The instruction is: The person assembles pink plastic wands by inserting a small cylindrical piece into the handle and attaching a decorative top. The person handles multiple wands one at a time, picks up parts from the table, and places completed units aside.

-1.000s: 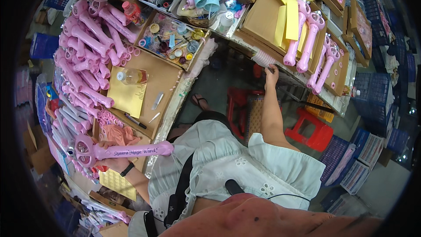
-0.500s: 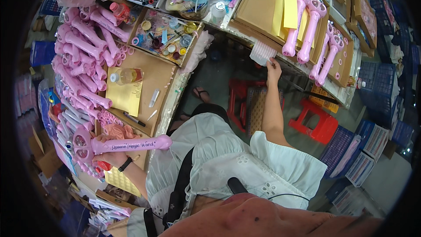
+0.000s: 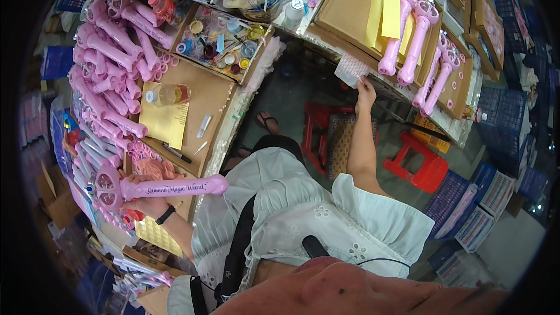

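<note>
My left hand point(image 3: 146, 205), with a dark band at the wrist, is closed around a pink toy wand point(image 3: 175, 188) near its round head. The wand lies nearly level over my lap, its dark lettering facing up and its handle end pointing right. Out ahead to the right, my right hand point(image 3: 366, 96) pinches the corner of a pale, finely patterned sheet point(image 3: 351, 70) at the bench edge. Several finished-looking pink wands point(image 3: 417, 41) rest on a cardboard tray beyond that hand. A large heap of pink wand pieces point(image 3: 111, 52) is piled at the left.
On the left bench, a bottle of yellowish liquid point(image 3: 169, 94) lies on yellow paper point(image 3: 165, 125), near a black marker point(image 3: 176, 153). A box of small paint pots point(image 3: 219, 49) stands farther back. Red stools point(image 3: 415, 161) and blue crates point(image 3: 496, 119) occupy the floor at right.
The wand in my left hand has shifted very slightly up in the view. My right hand keeps its pinch on the sheet, with hardly any movement.
</note>
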